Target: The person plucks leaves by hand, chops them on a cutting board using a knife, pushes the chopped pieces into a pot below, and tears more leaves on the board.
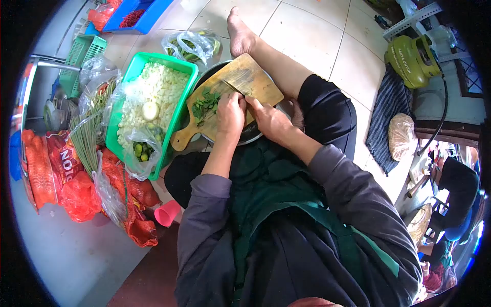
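A wooden cutting board with a handle lies across a dark round basin at my lap. Chopped green leaves are piled on its left part. My right hand is closed round the handle of a knife, whose blade points up and left over the board. Beside the leaves, my left hand rests low on the board with its fingers curled together close to the blade. What those fingers hold, if anything, is hidden.
Left of the board stands a green tray of chopped white pieces, with a bag of small green limes. Red net sacks and a pink cup lie further left. A green gas cylinder stands at the right.
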Demonstrator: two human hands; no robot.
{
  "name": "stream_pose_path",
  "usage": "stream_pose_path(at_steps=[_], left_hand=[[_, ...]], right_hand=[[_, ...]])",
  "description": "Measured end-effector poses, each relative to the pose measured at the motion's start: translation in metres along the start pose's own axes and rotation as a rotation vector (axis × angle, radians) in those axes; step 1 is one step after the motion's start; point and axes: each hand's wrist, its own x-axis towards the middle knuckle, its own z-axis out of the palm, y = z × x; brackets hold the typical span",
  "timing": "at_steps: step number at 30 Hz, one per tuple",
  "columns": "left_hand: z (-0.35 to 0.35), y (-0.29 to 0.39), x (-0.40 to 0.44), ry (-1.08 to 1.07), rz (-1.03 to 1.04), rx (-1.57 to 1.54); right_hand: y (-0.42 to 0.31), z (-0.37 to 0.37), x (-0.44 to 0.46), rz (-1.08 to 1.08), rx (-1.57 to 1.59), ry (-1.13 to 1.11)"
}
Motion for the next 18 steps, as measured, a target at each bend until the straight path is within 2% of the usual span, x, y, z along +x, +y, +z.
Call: stream_pose_path(at_steps=[5, 12, 15, 18], left_hand=[[0.004, -0.005, 0.000, 0.078, 0.051, -0.033], [0.001, -0.001, 0.000, 0.015, 0.011, 0.001], [0.000, 0.000, 0.001, 0.019, 0.018, -0.013], [0.001, -0.002, -0.001, 0.039, 0.041, -0.015]], right_hand=[[-0.001, -0.014, -0.019, -0.058, 0.118, 0.079], [0.002, 0.010, -0.015, -0.007, 0.009, 0.070], [0.000, 0.005, 0.006, 0.005, 0.095, 0.052], [-0.001, -0.006, -0.005, -0.071, 0.220, 0.171]])
